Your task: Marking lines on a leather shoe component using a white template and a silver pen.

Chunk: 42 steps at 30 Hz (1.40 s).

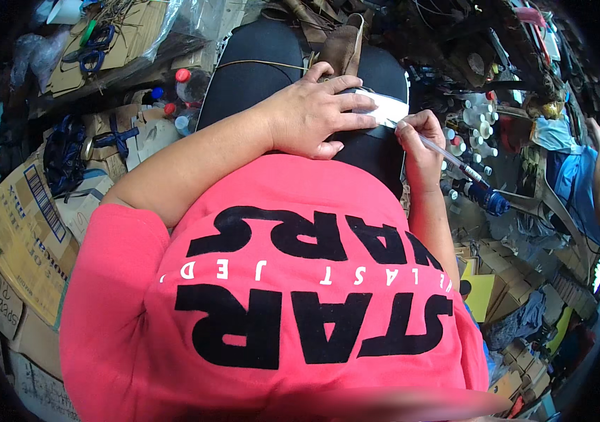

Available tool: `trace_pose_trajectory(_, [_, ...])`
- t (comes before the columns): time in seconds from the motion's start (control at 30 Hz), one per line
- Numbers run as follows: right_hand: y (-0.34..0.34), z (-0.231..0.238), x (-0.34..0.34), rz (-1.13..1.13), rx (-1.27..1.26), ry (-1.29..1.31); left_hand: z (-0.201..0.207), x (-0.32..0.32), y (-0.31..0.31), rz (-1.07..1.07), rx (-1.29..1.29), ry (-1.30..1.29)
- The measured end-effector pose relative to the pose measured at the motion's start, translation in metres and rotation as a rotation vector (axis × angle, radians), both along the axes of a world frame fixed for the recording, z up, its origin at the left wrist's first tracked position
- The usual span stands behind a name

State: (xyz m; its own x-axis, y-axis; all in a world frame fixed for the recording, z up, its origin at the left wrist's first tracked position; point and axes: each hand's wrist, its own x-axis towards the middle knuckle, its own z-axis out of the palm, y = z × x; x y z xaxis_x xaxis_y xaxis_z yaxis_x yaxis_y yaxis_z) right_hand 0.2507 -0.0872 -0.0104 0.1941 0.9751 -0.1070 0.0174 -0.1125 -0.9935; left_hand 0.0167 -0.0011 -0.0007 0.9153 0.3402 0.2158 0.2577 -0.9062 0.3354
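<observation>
Marking appears to be the current step: the right hand [421, 142] pinches a pen [448, 157] at the white piece [388, 110] over the right thigh [377, 151]. The left hand [308, 116], fingers parted, rests fingertips on it. Further strokes would call for steady bracing.

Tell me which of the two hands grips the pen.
The right hand: its thumb and fingers pinch the clear-barrelled pen, while the left hand holds no pen, its fingers spread, reaching onto the white piece.
</observation>
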Motion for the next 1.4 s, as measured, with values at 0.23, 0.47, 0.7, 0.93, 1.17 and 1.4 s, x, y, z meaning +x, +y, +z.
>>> trace_pose_trajectory(0.23, [-0.0014, 0.0015, 0.0003, 0.018, -0.003, -0.009, 0.0018, 0.0001, -0.0006, 0.005, 0.003, 0.01])
trace_pose_trajectory(0.47, [-0.0024, 0.0028, -0.0028, 0.013, -0.011, -0.006, 0.0001, -0.0001, -0.0007, 0.003, 0.009, 0.005])
trace_pose_trajectory(0.7, [-0.002, 0.0064, -0.0055, 0.003, -0.027, -0.048, 0.0012, 0.0, -0.0011, 0.007, 0.013, -0.002])
trace_pose_trajectory(0.93, [-0.0018, 0.0047, -0.0065, -0.004, -0.019, -0.06, -0.0003, 0.0003, -0.0007, 0.006, 0.004, -0.007])
trace_pose_trajectory(1.17, [-0.0021, 0.0047, -0.0067, -0.006, -0.019, -0.064, 0.0004, -0.0003, -0.0006, 0.0, 0.006, -0.008])
trace_pose_trajectory(1.4, [-0.0023, 0.0014, -0.0052, -0.011, -0.009, -0.095, 0.0011, -0.0001, -0.0012, 0.006, 0.005, 0.001])
